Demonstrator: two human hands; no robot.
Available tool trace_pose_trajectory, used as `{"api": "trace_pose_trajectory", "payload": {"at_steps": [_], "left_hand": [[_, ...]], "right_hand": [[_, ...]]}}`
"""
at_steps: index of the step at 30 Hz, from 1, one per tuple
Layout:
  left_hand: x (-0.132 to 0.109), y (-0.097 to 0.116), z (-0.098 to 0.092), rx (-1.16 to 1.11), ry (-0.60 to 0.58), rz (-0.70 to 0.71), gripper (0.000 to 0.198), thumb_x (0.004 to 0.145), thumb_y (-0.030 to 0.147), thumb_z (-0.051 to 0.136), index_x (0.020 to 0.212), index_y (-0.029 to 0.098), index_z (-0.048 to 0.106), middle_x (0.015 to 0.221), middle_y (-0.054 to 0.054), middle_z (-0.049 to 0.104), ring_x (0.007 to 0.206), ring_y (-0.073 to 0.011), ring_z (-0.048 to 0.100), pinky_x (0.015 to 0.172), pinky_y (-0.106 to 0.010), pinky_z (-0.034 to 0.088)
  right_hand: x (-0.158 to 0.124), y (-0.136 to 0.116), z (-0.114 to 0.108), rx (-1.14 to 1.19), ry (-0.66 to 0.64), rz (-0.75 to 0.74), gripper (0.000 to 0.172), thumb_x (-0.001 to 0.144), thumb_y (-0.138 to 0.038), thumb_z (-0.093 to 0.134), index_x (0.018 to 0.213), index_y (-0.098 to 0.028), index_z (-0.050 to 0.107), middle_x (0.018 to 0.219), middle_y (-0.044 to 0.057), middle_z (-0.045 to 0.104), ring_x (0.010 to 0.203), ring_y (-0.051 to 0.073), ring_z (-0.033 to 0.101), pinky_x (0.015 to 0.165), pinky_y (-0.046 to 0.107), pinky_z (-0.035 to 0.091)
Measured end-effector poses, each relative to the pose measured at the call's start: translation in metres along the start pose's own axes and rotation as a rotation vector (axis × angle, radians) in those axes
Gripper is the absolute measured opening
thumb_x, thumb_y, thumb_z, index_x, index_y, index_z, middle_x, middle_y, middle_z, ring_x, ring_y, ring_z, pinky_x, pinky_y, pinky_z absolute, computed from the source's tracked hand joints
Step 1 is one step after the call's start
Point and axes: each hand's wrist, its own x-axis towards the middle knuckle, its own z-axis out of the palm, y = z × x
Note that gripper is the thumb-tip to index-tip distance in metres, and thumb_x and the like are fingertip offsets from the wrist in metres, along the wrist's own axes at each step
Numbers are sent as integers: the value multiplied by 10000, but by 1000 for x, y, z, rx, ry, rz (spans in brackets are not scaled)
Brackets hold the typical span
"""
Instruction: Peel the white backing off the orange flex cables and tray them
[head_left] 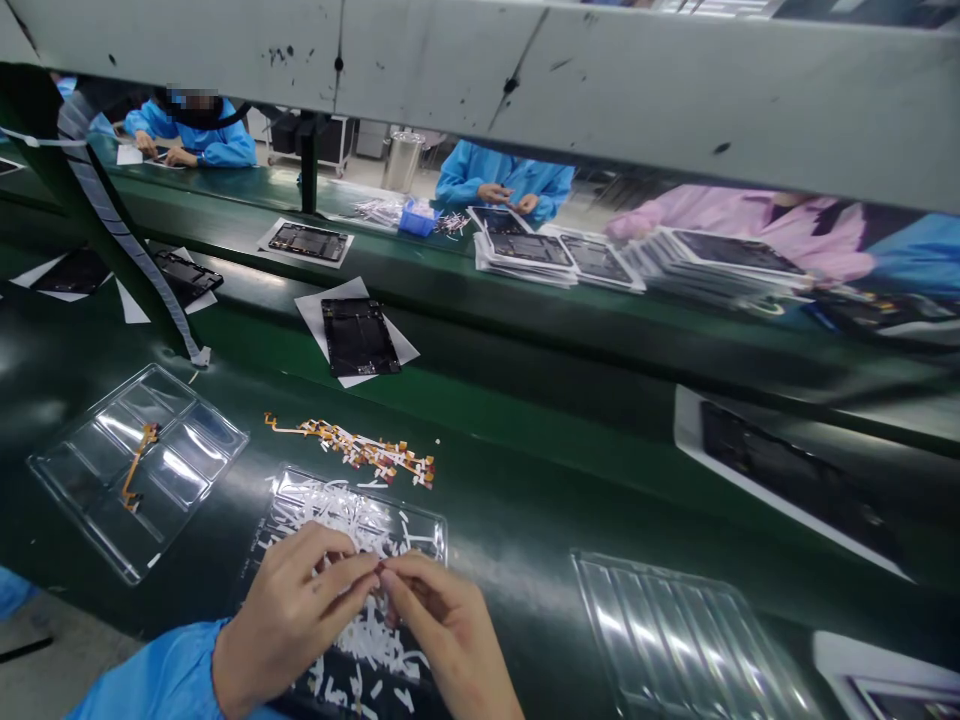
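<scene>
My left hand (296, 620) and my right hand (442, 625) meet low in the middle of the view. Their fingertips pinch a small reddish piece (379, 568), too small to identify. Beneath them lies a clear plastic tray (420, 535) heaped with white peeled backing strips (349, 520). Just beyond is a loose pile of orange flex cables with white tabs (352, 448). To the left, a second clear tray (139, 470) holds a single orange flex cable (136, 465).
A ribbed clear tray (675, 640) lies to the right on the dark green belt (510, 500). Black tablet frames on white sheets (358, 337) sit beyond, with stacks (529, 255) farther on. Co-workers in smocks (504, 182) sit across the bench, under an overhead grey beam (525, 70).
</scene>
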Motion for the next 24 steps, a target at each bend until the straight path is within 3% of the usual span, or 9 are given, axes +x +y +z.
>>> {"api": "trace_pose_trajectory", "payload": {"at_steps": [4,9,16,19,22,24], "left_hand": [[4,1,1,85,-4,50,178,999,176,589,1145,204,688,822,-28,630,697,-170,594,621,-300,501],[10,0,1,46,32,83,116,962,135,593,1003,198,682,797,-17,625,690,-168,588,590,-279,478],[7,-2,5,196,23,172,102,897,83,595,907,177,633,786,-23,638,678,-195,592,597,-308,483],[9,-13,3,79,-8,8,143,878,68,564,900,183,646,843,-29,632,727,-185,622,640,-291,497],[14,-20,-3,-191,-200,-293,162,913,114,562,972,203,684,898,-23,621,736,-158,625,619,-247,496],[18,-17,-7,-354,-334,-409,142,934,166,591,984,220,712,911,-17,623,740,-146,612,600,-225,479]], "right_hand": [[-3,-4,1,-77,2,-30,354,923,-528,653,894,-197,776,751,29,644,634,168,587,602,257,491],[-6,-12,1,-258,-17,-89,342,987,-477,568,850,-207,728,794,36,658,739,195,619,685,272,490],[-11,-12,1,-384,-59,-125,277,1014,-378,534,835,-222,676,826,26,668,800,200,613,749,289,467],[-13,-10,-4,-413,-42,-146,232,1001,-346,556,839,-228,672,857,25,678,867,210,622,793,295,465],[-15,-9,-8,-402,-56,-122,210,992,-334,573,848,-233,688,847,18,675,850,204,634,783,290,471],[-16,-9,-9,-381,-56,-113,206,988,-338,578,855,-235,697,840,16,674,836,202,640,777,290,475]]}}
